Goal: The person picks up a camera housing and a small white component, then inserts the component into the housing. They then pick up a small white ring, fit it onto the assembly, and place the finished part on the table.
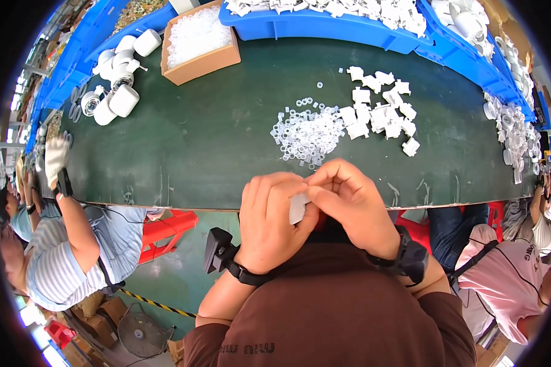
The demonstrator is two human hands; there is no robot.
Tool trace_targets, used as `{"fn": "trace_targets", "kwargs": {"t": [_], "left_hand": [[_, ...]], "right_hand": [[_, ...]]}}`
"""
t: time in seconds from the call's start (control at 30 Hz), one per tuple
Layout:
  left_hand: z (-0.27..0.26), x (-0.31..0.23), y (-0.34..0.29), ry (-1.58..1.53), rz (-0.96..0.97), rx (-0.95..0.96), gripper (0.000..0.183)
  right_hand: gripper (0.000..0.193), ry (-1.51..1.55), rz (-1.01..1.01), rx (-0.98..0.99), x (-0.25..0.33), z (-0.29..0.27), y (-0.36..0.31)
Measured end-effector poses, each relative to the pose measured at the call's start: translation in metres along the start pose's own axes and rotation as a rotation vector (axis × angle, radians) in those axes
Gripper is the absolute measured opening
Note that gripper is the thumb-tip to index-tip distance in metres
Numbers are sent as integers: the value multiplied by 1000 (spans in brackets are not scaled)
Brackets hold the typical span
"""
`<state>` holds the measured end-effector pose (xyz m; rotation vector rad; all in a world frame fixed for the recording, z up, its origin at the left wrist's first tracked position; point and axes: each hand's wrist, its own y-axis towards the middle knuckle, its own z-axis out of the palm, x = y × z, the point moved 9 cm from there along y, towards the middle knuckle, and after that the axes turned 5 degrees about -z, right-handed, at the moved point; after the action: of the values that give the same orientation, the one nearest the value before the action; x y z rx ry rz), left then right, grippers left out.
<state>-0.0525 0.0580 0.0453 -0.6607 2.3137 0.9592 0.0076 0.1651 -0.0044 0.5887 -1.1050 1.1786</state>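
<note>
In my left hand (268, 214) is a small white plastic part (297, 208), partly covered by the fingers. My right hand (356, 205) meets it at the table's near edge, its thumb and forefinger pinched together against the left fingertips. Whatever the right fingers hold is too small or too hidden to make out. Just beyond my hands lies a heap of small translucent plastic rings (309, 133). To its right, white plastic parts (379, 116) are scattered in a loose group.
A cardboard box (205, 64) of clear pieces stands at the back left, beside white rounded housings (123, 101). Blue bins (330, 30) line the far edge. Pale rings and parts (513, 131) lie far right. Co-workers sit on both sides; one gloved hand (56, 158) rests left.
</note>
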Motion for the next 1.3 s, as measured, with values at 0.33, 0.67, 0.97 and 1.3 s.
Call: {"fn": "trace_targets", "kwargs": {"t": [0.33,0.67,0.97,1.3], "left_hand": [[-2,4,-4,-28,31,-52,38],[-54,39,9,559,-15,-94,39],[-32,55,15,283,-217,-185,46],[-30,62,13,197,-232,-193,29]], "right_hand": [[15,-106,-127,-47,2,-3,-4],[8,-801,-394,-43,60,-25,4],[19,-1378,-605,-127,120,-93,112],[14,-1448,-561,-39,92,-94,131]]}}
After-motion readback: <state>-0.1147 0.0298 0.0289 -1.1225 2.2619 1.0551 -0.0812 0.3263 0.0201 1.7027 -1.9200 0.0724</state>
